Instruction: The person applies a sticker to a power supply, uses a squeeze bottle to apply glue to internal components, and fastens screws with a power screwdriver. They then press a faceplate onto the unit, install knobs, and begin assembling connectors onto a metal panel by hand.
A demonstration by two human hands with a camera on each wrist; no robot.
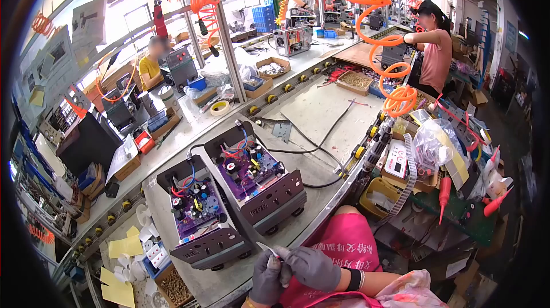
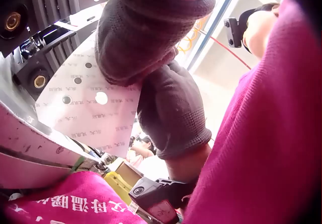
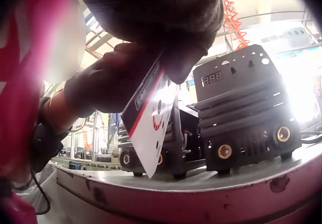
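Note:
Both hands wear dark grey gloves and are close together at the table's front edge. Between them is a panel label, its front white, black and red with punched holes. Its back is white with repeated print, and in the head view only a thin pale edge shows. My left hand pinches the label from one side; my right hand pinches it near the same corner. Just beyond stand two open-topped machines, the nearer housing and the farther housing, with purple circuit boards inside.
A black cable crosses the table behind the machines. At left are yellow papers and a box of brass parts. On the right, a yellow bin and a red-tipped bottle crowd a side bench. A person works farther along.

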